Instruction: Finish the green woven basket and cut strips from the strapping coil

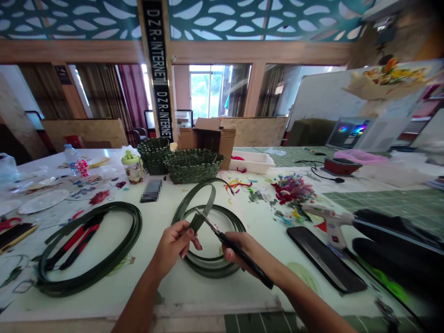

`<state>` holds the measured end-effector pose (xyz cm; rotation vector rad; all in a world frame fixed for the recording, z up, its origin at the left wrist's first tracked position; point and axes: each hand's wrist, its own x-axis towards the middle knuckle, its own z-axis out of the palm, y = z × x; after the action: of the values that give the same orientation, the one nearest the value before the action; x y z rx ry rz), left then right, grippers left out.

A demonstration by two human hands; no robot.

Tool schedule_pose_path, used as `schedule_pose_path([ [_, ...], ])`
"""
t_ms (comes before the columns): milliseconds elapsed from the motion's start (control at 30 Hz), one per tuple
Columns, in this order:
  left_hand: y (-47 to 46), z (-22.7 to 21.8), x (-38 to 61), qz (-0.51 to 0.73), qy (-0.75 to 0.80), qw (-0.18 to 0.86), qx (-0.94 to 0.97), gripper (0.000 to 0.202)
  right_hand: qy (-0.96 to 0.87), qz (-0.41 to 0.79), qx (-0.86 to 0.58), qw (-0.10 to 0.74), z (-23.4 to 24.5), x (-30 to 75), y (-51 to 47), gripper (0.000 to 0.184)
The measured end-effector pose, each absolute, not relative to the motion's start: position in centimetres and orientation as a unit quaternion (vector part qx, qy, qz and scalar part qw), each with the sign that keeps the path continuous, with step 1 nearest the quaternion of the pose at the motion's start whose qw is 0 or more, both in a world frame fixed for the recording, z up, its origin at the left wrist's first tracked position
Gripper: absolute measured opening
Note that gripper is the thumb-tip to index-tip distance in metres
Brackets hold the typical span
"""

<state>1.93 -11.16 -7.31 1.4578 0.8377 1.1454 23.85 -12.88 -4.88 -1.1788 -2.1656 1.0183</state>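
My left hand (178, 240) pinches the end of a flat dark green strip (197, 223), which loops up and back above the table. In my right hand (243, 249) is a pair of black-handled scissors (239, 252), its fingers wrapped round the handles. The blades reach to the strip just beside my left fingertips; I cannot tell whether they bite into it. Under both hands lies a coil of the same green strip (222, 273). A second coil (133, 222) rests to the left, with red-and-black handled pliers (81, 240) inside its ring.
Two woven green baskets (194, 166) and a cardboard box (227, 148) stand at the back. On the right are a hot glue gun (335, 226), a black tray (326, 259) and a colourful bunch of flower stamens (293, 188). A lidded cup (132, 167) and phone (151, 190) sit back left.
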Motion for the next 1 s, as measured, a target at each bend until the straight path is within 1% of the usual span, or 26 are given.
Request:
schedule_pose_path([
  [133,-11.3,-7.6,2.1,0.507,0.358,0.51,0.596,0.036,-0.773,0.39,-0.438,0.242,-5.4,23.7,-12.7,0.061],
  [333,-11.2,-7.8,2.5,0.578,0.43,0.428,0.546,0.029,-0.764,0.399,-0.444,0.245,-5.5,23.6,-12.9,0.059],
  [433,-11.1,-8.1,2.8,0.606,0.454,0.413,0.507,0.031,-0.76,0.407,-0.444,0.243,-5.5,23.6,-12.9,0.058],
  [567,-11.1,-8.4,3.0,0.618,0.484,0.361,0.504,0.033,-0.771,0.396,-0.44,0.236,-5.3,23.7,-13.0,0.055],
  [800,-11.2,-7.8,2.8,0.611,0.489,0.391,0.483,0.038,-0.809,0.352,-0.425,0.202,-4.4,23.9,-12.7,0.055],
  [1000,-11.0,-7.9,2.9,0.61,0.493,0.405,0.469,0.039,-0.832,0.325,-0.415,0.174,-3.8,23.9,-12.3,0.05],
])
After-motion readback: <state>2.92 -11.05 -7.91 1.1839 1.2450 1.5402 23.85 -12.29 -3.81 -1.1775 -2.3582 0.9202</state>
